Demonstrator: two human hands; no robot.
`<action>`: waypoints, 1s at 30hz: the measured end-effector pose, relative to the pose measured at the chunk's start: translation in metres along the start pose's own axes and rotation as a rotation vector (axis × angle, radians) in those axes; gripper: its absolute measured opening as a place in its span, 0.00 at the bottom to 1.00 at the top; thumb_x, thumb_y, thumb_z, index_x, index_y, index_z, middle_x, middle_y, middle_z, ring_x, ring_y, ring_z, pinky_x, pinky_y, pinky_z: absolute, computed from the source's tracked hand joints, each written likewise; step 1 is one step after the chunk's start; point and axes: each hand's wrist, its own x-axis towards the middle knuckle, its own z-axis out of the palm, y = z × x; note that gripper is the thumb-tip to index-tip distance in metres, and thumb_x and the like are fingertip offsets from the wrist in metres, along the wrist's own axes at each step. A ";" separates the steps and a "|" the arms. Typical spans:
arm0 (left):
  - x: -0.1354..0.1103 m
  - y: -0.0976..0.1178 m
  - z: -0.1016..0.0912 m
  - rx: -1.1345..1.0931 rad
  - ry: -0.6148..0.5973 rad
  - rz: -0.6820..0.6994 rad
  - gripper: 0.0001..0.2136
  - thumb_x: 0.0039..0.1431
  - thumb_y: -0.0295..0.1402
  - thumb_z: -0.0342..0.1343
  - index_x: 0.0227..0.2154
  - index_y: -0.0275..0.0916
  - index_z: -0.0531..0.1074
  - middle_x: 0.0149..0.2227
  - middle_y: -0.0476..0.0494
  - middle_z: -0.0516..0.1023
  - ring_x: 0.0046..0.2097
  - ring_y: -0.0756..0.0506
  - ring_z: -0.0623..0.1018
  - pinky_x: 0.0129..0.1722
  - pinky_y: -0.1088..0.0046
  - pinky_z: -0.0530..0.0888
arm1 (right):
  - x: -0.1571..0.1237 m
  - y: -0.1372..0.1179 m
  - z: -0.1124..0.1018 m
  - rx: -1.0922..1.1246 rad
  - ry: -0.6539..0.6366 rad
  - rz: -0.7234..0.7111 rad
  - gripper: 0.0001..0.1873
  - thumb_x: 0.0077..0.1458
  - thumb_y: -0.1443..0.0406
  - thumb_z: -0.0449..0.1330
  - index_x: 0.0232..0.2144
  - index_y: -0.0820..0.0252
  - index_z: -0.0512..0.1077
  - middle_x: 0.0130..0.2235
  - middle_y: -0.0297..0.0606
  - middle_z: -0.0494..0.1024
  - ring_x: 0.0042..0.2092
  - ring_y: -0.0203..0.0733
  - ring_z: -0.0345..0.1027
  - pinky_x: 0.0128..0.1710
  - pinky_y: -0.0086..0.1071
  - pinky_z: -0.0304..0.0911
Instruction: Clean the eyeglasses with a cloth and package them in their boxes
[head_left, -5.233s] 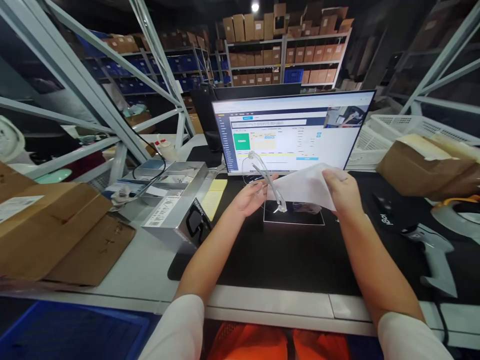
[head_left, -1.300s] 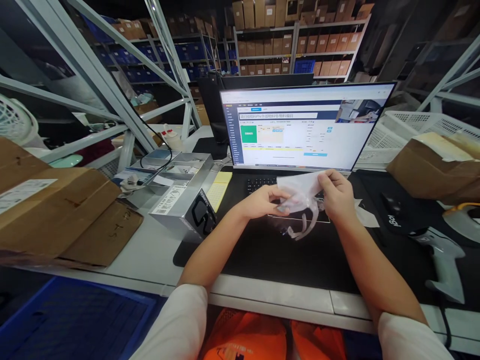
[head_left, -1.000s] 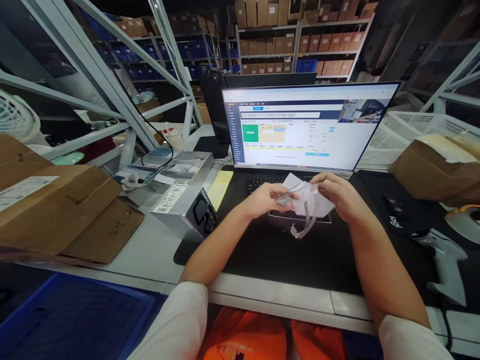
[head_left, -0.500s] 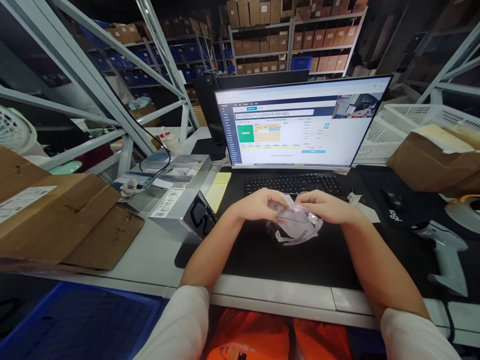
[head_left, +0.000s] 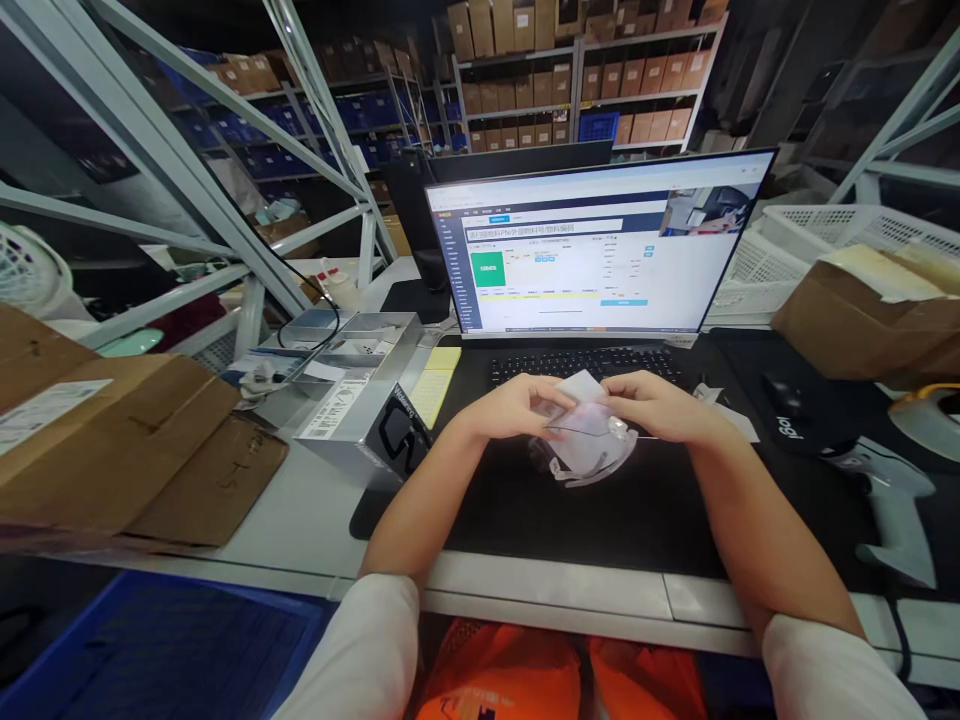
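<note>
Our left hand [head_left: 517, 408] and right hand [head_left: 654, 405] both close their fingers on the glasses [head_left: 589, 462] and cloth [head_left: 581, 388], just above the mat [head_left: 600, 515].

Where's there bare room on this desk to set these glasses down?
Bare: the mat between the glasses and the front edge; the white desk strip between mat and cardboard. Crowded: silver box to the left, mouse and scanner to the right.
</note>
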 end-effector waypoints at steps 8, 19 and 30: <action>-0.001 0.014 0.021 0.172 0.369 0.314 0.17 0.50 0.44 0.72 0.43 0.47 0.83 0.62 0.37 0.71 0.65 0.34 0.67 0.67 0.52 0.61 | 0.017 0.019 0.011 0.247 0.634 -0.152 0.27 0.50 0.46 0.67 0.22 0.59 0.61 0.23 0.30 0.63 0.26 0.31 0.53 0.25 0.28 0.49; 0.012 0.000 0.047 -0.361 0.462 0.146 0.20 0.43 0.45 0.76 0.39 0.41 0.84 0.49 0.39 0.78 0.51 0.39 0.77 0.52 0.65 0.72 | 0.026 0.020 0.022 0.600 0.385 -0.142 0.29 0.40 0.41 0.72 0.26 0.60 0.73 0.27 0.37 0.74 0.28 0.38 0.65 0.30 0.33 0.62; 0.016 -0.003 0.022 -0.601 0.576 0.123 0.21 0.33 0.39 0.79 0.32 0.36 0.83 0.41 0.43 0.79 0.42 0.47 0.76 0.46 0.71 0.69 | 0.014 0.026 -0.014 0.156 0.331 -0.096 0.27 0.51 0.42 0.66 0.25 0.60 0.69 0.26 0.34 0.71 0.27 0.34 0.60 0.28 0.30 0.55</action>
